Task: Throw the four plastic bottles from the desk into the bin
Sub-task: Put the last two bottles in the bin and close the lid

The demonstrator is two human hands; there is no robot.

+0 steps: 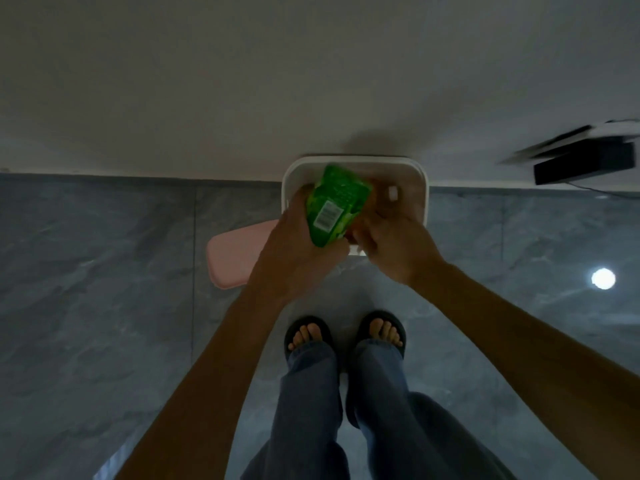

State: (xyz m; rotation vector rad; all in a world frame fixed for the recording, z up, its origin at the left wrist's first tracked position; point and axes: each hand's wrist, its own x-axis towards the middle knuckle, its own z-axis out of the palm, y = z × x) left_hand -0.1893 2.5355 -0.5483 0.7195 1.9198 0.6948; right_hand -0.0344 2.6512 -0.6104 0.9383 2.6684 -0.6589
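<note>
Left hand point(294, 247) grips a green-labelled bottle point(334, 202) over the white bin point(424, 188); right hand point(391, 244) clenched, contents unclear

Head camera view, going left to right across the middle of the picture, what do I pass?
Pink lid on the floor → left hand → green-labelled bottle held over the white bin → right hand → black box by the wall.
</note>
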